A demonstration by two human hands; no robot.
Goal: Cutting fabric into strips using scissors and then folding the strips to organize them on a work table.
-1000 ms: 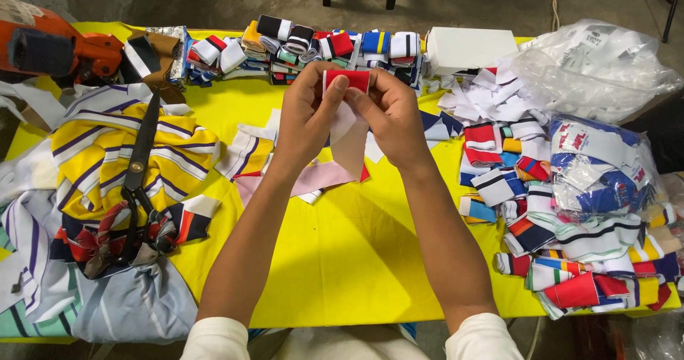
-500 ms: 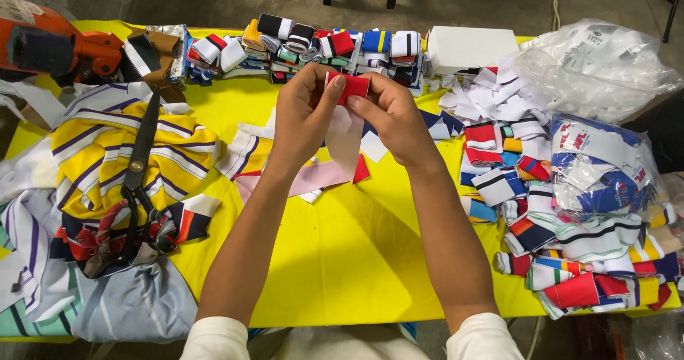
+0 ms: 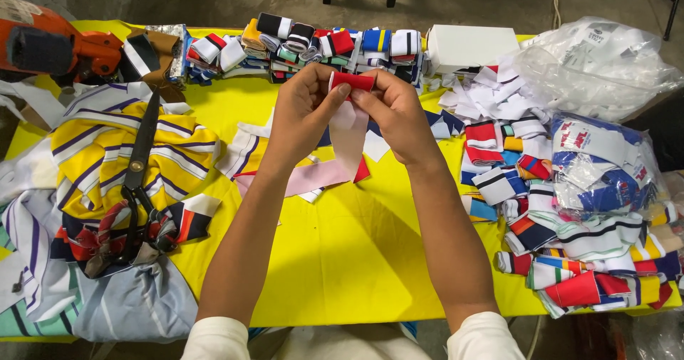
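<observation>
Both hands, left hand [image 3: 303, 107] and right hand [image 3: 395, 111], pinch the red-and-white rib-knit strip [image 3: 350, 114] with closed fingers above the yellow counter [image 3: 342, 260], and folding it neatly likely needs aligned edges.

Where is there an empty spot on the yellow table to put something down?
Bare yellow table lies between the forearms, below the pink strip. The striped cloth and scissors crowd the left, folded pieces the right, stacked rolls the far edge.
</observation>
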